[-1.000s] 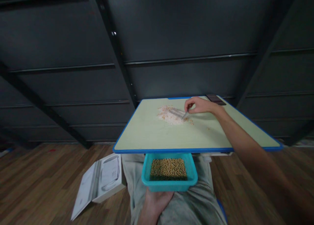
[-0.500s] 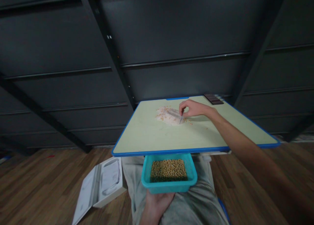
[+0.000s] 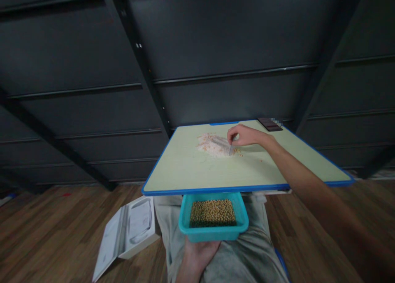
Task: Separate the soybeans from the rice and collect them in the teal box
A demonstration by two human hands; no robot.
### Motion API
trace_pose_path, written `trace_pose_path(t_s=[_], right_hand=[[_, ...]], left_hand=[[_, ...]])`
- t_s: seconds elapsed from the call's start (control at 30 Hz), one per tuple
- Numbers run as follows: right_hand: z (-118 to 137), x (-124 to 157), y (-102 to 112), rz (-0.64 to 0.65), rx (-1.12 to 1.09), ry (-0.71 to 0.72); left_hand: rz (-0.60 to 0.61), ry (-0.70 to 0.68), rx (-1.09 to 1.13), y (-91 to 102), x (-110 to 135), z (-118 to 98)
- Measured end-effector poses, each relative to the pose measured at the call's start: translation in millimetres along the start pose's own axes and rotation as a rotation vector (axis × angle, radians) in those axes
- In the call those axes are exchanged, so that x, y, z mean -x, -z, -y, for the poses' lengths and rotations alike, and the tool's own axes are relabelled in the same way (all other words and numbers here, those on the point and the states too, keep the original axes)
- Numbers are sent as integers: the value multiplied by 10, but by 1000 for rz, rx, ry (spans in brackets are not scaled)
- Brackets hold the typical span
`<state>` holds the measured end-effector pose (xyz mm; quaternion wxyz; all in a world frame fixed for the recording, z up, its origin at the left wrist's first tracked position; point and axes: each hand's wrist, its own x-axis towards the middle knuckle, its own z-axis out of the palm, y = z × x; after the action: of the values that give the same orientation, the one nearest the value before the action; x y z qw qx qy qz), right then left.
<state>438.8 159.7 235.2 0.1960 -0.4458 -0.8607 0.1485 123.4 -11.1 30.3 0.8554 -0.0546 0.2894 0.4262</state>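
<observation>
My right hand (image 3: 240, 135) pinches thin silvery tweezers (image 3: 230, 149), held upright with the tips down at the right edge of a spread pile of white rice (image 3: 212, 145). Several yellowish soybeans (image 3: 240, 155) lie scattered in and beside the rice. Below the table's near edge, my left hand (image 3: 201, 252) supports a turquoise plastic basket (image 3: 212, 235) from underneath; most of its fingers are hidden by it. A layer of soybeans (image 3: 212, 212) covers the basket's bottom.
The pale green folding table (image 3: 185, 172) has a blue rim. A dark phone-like slab (image 3: 269, 124) lies at its far right corner. On the wooden floor to the left stands an open white box (image 3: 140, 229). A dark panelled wall (image 3: 234, 96) rises behind the table.
My right hand and the tweezers have shifted slightly to the right along the rice pile's edge. The basket stays in my left hand.
</observation>
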Motion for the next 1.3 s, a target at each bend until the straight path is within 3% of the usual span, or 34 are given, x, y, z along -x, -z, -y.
trace_pose_path(t_s=[0.37,0.53,0.87,1.3], right_hand=[[51,15,14,25,-5,-34],[63,14,20,33,-3,-33],[-13,8,1,48,1,-43],[-42,11,17,64,-36,-64]], left_hand=[[-41,-47,-121,-65,22,-6],[49,-55,-144,38,-22,-8],[44,-34,-73,-46,16,3],[80,-81,-169,22,-15,4]])
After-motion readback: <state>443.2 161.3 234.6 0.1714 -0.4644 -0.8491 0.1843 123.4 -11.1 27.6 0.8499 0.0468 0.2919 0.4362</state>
